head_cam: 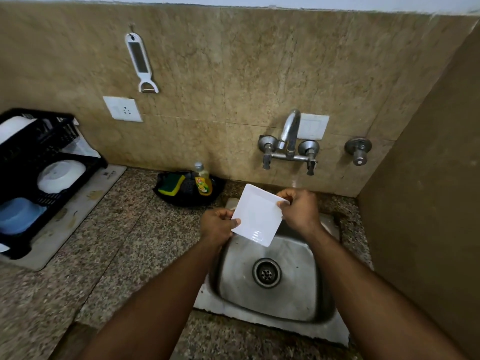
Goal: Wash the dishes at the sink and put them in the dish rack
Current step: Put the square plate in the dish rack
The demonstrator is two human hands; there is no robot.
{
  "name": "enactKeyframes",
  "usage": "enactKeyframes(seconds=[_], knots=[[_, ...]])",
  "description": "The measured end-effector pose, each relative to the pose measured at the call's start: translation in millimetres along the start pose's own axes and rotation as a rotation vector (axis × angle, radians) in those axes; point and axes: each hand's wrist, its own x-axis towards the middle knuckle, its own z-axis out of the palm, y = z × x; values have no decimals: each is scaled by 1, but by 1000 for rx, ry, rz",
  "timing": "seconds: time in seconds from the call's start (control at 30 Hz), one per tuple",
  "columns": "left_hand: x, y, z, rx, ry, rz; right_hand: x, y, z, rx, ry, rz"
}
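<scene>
Head view looks down on a steel sink (pixel 272 305) set in a speckled counter (pixel 124 229). Both hands hold a white square plate (pixel 255 214) above the sink's back edge, below the tap (pixel 289 141). Its face is turned up toward the camera and it is tilted, so one corner points to the back wall and the opposite corner points down into the basin; being square, it has no clear long axis. The left hand (pixel 218 224) pinches the plate's left corner, thumb on the face and fingers behind. The right hand (pixel 298 209) grips the right edge near the upper corner, fingers curled over the rim.

A black rack (pixel 33 152) stands at the counter's left edge on a pale mat (pixel 85 201). It carries a white bowl (pixel 61 176) in the middle, a blue bowl (pixel 18 215) nearer the front, and a white dish (pixel 14 128) at the back. Against the back wall, between rack and sink, a black tray (pixel 187 188) holds a yellow-and-green sponge (pixel 171 187) and a soap bottle (pixel 202 181). A peeler (pixel 140 62) hangs on the wall above a socket (pixel 123 109).
</scene>
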Motion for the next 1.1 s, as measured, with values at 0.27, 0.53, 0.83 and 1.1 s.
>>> enactKeyframes(seconds=[0.27,0.53,0.83,1.1], knots=[[8,-7,-105,12,125,-25,20,-72,69,-2,-271,-62],[37,29,-273,131,276,53,47,-230,165,18,-406,-334],[70,57,-488,660,600,107,57,-400,308,103,-347,-657],[114,70,-622,935,658,0,83,-521,407,135,-194,-948]])
